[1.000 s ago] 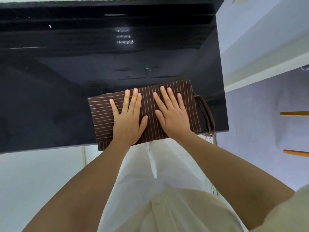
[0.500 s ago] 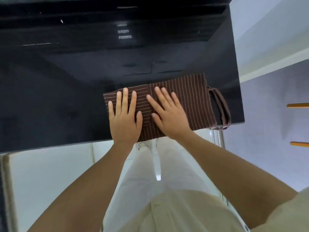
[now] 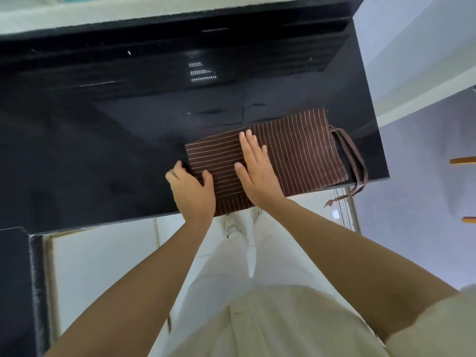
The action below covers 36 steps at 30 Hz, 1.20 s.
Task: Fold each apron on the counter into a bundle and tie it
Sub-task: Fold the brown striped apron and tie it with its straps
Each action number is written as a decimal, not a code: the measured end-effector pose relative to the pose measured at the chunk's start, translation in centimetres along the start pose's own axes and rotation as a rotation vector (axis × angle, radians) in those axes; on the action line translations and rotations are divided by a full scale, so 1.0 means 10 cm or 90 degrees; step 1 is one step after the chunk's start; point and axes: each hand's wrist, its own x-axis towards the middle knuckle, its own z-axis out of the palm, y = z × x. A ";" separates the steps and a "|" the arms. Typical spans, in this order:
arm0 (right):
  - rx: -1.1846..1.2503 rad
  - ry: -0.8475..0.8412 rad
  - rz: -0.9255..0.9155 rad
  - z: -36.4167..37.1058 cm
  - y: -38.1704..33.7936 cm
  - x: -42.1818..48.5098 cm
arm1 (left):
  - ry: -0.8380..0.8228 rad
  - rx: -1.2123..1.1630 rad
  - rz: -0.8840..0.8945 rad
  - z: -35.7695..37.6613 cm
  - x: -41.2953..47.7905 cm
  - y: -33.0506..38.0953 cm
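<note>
One apron (image 3: 304, 150), folded to a brown striped oblong, lay on the black worktop (image 3: 103, 150) near its front R corner.

Vs half a sec earlier:
- Both hands had been flat side by side on the cloth's L half.
- The L hand (image 3: 192, 191) had since slid out to the L end. Its grip was now closed on that edge, w/ fingers curled round the edge and thumb on top.
- The R hand (image 3: 256, 171) stayed flat, fingers straight and together. It pressed approx the cloth's middle w/ no grip on anything.
- The apron itself lay much as before.

Count: 1 apron, 1 worktop, 2 hands, 1 bunch of ties (image 3: 358, 163).

The apron's long axis ran L to R along the front edge, w/ the R end angled slightly toward the back. The ties came out of the R end, looped over the worktop's corner and hung off the front edge. Stripes ran lengthwise on the L part and crosswise on the R part.
</note>
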 end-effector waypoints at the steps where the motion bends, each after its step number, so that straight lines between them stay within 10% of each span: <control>1: 0.001 -0.009 0.013 0.04 0.00 0.01 | -0.026 -0.025 -0.048 -0.02 -0.04 0.00; 7: 0.061 -0.059 0.016 -0.06 0.08 0.09 | -0.252 -0.176 -0.195 -0.11 -0.02 0.01; 14: 0.199 -0.103 0.029 -0.09 -0.08 -0.03 | -0.468 -0.395 -0.110 -0.45 -0.20 0.29; 20: 0.562 -0.179 0.194 -0.16 -0.10 0.01 | -0.441 -0.391 -0.074 -0.47 -0.30 0.73; 26: 0.431 0.119 0.187 -0.44 0.15 -0.31 | -0.392 -0.262 -0.001 -0.23 -0.40 1.08; 33: 0.479 0.044 0.178 -0.69 0.46 -0.56 | -0.388 -0.110 0.099 0.18 -0.52 1.39; 36: 0.554 -0.151 0.246 -0.92 0.60 -0.72 | -0.434 -0.036 0.164 0.40 -0.54 1.50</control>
